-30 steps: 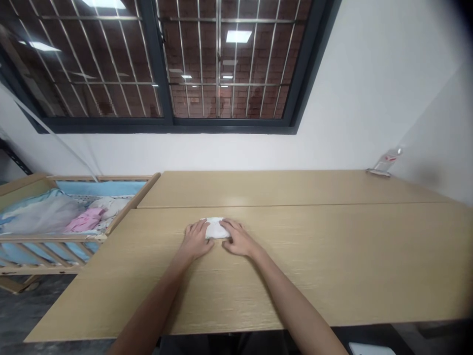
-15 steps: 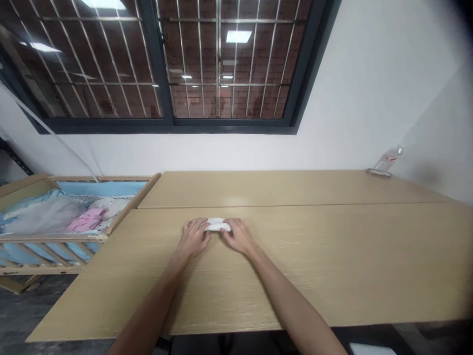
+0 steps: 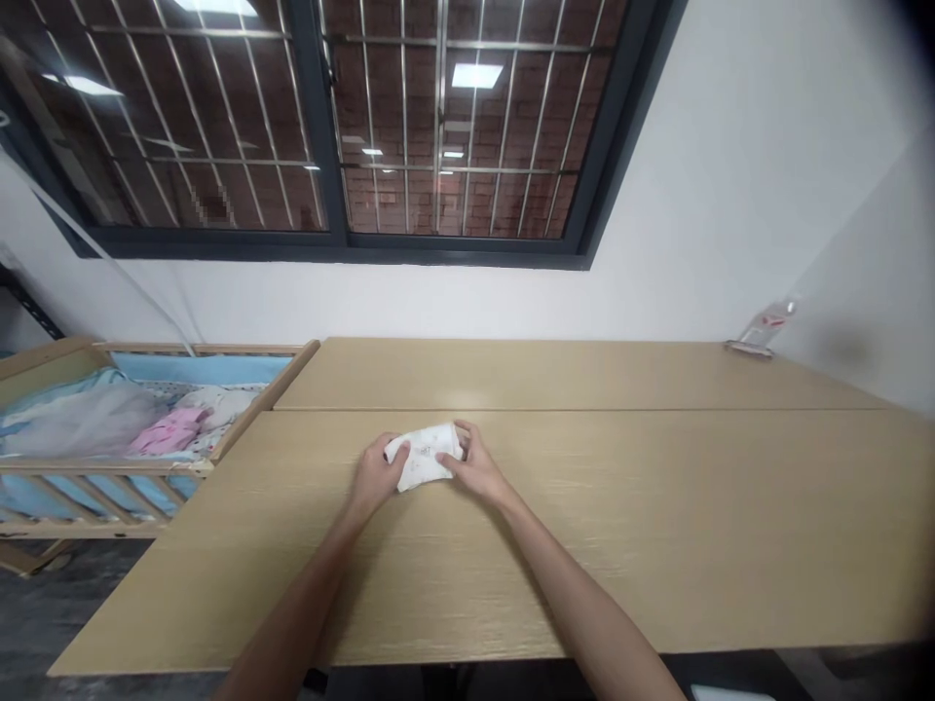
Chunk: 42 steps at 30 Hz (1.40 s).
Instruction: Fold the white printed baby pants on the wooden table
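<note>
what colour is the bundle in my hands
The bundle is white with faint markings; head view shows it.

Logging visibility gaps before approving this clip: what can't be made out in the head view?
In the head view:
Left hand: partly hidden behind the white bundle.
Printed marks on it: too small to read.
Pale object: cut off by the bottom edge.
Transparent item, far right corner: red marking blurred.

The one view came from the camera on your head, looking forward and down across the worktop (image 3: 693, 526) from its near edge. Your left hand (image 3: 375, 474) and right hand (image 3: 478, 469) sat at middle range, below the centre of the view, while the far wall (image 3: 716, 175) and barred window (image 3: 332, 146) filled the upper part.
</note>
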Tool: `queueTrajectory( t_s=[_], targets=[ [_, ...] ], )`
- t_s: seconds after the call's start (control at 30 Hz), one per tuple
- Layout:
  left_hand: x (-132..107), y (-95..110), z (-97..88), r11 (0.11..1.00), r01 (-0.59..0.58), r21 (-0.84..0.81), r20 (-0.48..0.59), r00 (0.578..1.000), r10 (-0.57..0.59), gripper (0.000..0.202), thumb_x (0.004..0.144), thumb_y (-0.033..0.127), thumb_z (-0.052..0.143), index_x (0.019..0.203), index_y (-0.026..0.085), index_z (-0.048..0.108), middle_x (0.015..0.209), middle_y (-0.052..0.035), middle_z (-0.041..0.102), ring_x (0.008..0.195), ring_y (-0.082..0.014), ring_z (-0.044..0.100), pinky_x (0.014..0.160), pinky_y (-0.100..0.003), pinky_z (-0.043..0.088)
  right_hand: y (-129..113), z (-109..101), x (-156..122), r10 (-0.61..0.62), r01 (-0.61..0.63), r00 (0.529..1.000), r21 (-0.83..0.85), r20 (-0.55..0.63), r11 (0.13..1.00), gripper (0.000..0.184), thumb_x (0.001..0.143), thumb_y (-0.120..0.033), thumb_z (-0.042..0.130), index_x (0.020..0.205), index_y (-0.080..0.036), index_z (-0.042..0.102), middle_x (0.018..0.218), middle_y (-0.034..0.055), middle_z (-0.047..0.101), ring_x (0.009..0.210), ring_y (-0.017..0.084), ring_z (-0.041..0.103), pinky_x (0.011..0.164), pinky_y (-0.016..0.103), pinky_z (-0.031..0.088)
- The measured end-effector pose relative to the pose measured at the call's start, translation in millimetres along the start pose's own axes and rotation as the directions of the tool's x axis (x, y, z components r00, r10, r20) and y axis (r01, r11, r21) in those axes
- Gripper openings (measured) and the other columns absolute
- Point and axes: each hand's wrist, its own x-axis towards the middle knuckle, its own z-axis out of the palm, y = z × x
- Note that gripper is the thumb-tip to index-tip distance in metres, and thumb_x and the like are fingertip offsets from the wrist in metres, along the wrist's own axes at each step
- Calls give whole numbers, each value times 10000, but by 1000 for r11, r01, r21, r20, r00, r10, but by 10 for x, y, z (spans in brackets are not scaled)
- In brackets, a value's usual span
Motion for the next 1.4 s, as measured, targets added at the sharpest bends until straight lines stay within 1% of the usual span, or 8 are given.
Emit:
queueTrajectory(
  t_s=[0.13,0.33,0.53,0.73,0.9,1.03,1.13,1.4],
  targets=[
    [-27,-12,30,996,86,-38,91,992,-82,481,947,442,499,1333,156,482,927,-66,764,800,-203,735,674,-296,558,31,-74,193,82,-84,979,-4,-185,996,714,704,-432,824,1261,-242,420,963,35,690,906,244,692,849,421,561],
    [-145,37,79,988,122,99,276,950,-145,453,952,339,479,1373,175,443,723,9,718,558,-174,667,584,-293,515,129,-187,387,176,-180,983,-75,-56,981,577,660,-325,845,1107,-241,490,1001,54,717,907,249,715,797,421,586],
    [-205,141,59,943,20,333,306,943,-128,402,940,348,509,1318,212,509,1100,-100,730,935,-268,714,763,-337,496,320,-214,464,96,-113,990,-183,-102,977,626,672,-426,832,1147,-221,479,1010,54,698,918,227,704,803,411,589],
    [-237,348,1,882,-49,469,305,946,-109,370,1003,354,381,1295,174,519,1087,-144,719,1003,-302,690,848,-382,490,224,-232,455,-78,28,991,-401,-111,916,492,876,-487,660,1241,-183,532,1200,144,678,1116,252,663,964,460,539],
    [-699,692,364,800,-157,578,231,973,24,516,948,364,459,1362,62,516,1363,-265,579,1278,-392,534,1038,-497,429,-317,-174,142,-219,360,931,-628,293,690,494,1032,-477,444,1472,-258,492,1555,98,472,1459,266,404,1210,499,312],
    [-1077,795,721,761,-151,631,162,985,61,633,944,365,478,1482,34,445,1505,-275,465,1431,-448,364,1112,-569,363,-546,-2,-153,-84,562,751,-567,655,603,528,1062,-477,372,1568,-324,371,1650,-2,319,1539,223,252,1272,450,186],
    [-1172,758,825,752,-158,640,159,985,71,592,953,352,470,1495,112,475,1485,-228,517,1458,-454,318,1126,-626,324,-454,36,-246,-7,586,654,-501,757,637,510,1066,-474,377,1564,-367,355,1634,-40,341,1527,197,283,1267,419,213],
    [-1142,678,786,725,-111,680,141,990,20,684,960,501,462,1421,0,528,1479,-318,480,1405,-471,393,1085,-590,382,-138,-179,167,41,515,724,-580,688,631,524,1039,-516,444,1534,-345,422,1614,-27,366,1523,201,290,1285,415,181]
  ],
)
